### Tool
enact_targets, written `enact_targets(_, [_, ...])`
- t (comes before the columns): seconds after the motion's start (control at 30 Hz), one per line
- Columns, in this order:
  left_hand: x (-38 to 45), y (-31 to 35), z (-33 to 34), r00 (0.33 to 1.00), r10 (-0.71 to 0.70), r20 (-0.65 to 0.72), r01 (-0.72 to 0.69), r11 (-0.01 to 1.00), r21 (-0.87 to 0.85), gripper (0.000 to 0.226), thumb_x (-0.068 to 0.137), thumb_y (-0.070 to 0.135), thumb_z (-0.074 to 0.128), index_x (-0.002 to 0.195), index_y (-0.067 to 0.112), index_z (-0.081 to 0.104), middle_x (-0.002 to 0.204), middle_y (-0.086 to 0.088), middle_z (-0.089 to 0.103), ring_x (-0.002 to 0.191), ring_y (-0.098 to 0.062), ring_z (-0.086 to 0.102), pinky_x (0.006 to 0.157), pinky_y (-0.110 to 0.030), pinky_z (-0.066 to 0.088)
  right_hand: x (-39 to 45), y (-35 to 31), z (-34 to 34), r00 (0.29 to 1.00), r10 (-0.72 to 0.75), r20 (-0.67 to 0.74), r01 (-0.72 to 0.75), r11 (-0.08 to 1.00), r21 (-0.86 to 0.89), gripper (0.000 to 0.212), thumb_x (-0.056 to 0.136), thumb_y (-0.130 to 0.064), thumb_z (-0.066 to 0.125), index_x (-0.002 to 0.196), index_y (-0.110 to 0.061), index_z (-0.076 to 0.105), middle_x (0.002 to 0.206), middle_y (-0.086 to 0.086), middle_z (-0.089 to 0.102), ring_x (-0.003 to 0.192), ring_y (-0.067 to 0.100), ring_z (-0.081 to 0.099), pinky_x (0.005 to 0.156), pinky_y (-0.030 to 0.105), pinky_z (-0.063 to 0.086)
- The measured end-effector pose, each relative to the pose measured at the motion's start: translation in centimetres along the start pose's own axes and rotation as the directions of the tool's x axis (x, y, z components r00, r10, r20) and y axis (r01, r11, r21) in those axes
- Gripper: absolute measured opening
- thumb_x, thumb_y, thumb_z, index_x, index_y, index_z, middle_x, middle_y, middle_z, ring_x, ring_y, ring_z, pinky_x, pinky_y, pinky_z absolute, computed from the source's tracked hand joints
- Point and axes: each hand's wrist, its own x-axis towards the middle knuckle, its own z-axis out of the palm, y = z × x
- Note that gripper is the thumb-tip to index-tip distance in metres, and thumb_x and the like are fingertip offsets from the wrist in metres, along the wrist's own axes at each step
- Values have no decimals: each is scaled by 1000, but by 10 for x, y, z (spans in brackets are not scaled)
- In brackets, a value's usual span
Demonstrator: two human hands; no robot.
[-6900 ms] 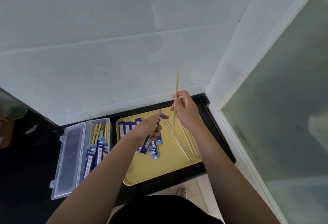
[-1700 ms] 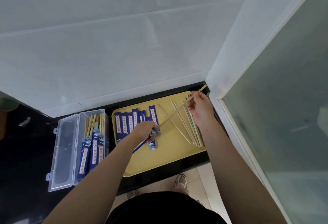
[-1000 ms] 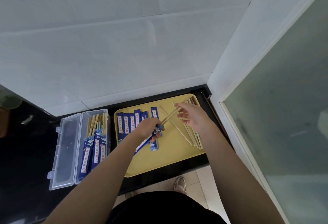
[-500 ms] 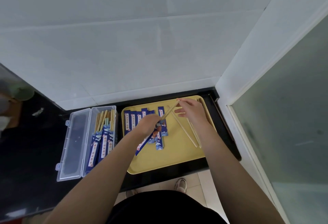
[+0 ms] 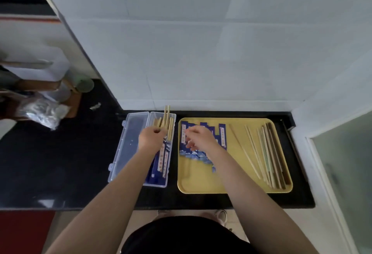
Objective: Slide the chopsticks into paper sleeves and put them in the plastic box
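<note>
On the black surface (image 5: 60, 163) the yellow tray (image 5: 231, 183) carries loose chopsticks (image 5: 267, 153). The plastic box (image 5: 159, 183) sits beside it. My left hand (image 5: 151, 138) grips a sleeved pair (image 5: 167, 115) over the box; my right hand (image 5: 199, 137), fingers loosely curled, touches the blue sleeves (image 5: 222, 135).

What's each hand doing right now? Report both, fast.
Left hand: grips a sleeved pair of chopsticks over the plastic box.
Right hand: on the paper sleeves on the tray; grip unclear.
</note>
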Motion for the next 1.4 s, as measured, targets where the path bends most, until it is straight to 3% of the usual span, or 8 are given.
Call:
enact_targets(0.23, [17,-26,-11,995,71,73,-84,977,197,31,97,18,62,128,19,63,108,-4,70,73,-8,60,55,-22,46,4,12,58,983,-153,103,183,864,-468,59,99,-27,63,153,-29,39,126,5,60,100,15,61,81,27,49])
enact_targets(0.4, [31,-36,-10,942,222,251,-310,862,401,49,93,21,67,139,25,52,132,-3,52,111,-21,58,90,-40,55,11,22,70,984,-111,141,176,755,-632,70,98,-43,61,158,-39,24,145,11,42,108,22,61,86,32,50])
enact_targets(0.7, [35,-29,-2,920,198,338,-373,707,601,44,88,15,71,127,22,53,140,-4,41,110,-21,55,88,-40,55,11,22,59,950,-308,-53,242,831,-500,58,102,-34,57,154,-37,32,134,5,52,99,13,61,82,26,49])
enact_targets(0.87, [18,5,13,922,348,169,-387,819,424,15,99,23,52,111,20,60,116,1,54,86,-15,59,68,-30,51,17,47,18,905,-194,-379,4,894,-449,38,102,-16,56,138,-19,46,125,6,61,99,16,64,76,34,57])
enact_targets(1.0, [6,25,54,844,431,320,-526,785,327,10,98,23,49,97,21,58,111,-4,58,87,-17,57,70,-29,47,15,89,-14,871,53,-488,-287,862,-417,45,96,-23,67,132,-11,42,125,11,51,105,27,62,77,37,54])
enact_targets(1.13, [1,22,102,841,191,506,-452,762,464,60,97,21,54,152,18,31,161,-15,16,149,-35,17,112,-45,34,9,119,-39,794,110,-598,-407,827,-388,46,97,-30,62,132,-9,42,130,14,48,114,28,54,83,39,53])
enact_targets(1.27, [-6,8,131,870,-49,491,-285,762,581,79,96,28,56,158,17,8,163,-22,-12,151,-42,-7,118,-52,24,1,136,-73,703,115,-702,-563,694,-449,63,97,-24,60,150,-9,30,149,15,39,136,31,39,104,42,45])
enact_targets(1.4, [-12,6,148,879,-46,474,-274,766,582,72,96,32,56,155,20,16,162,-22,-1,150,-41,-2,117,-52,29,-1,150,-99,722,162,-673,-591,650,-478,70,100,-24,56,156,-7,19,157,16,31,144,32,32,112,46,39])
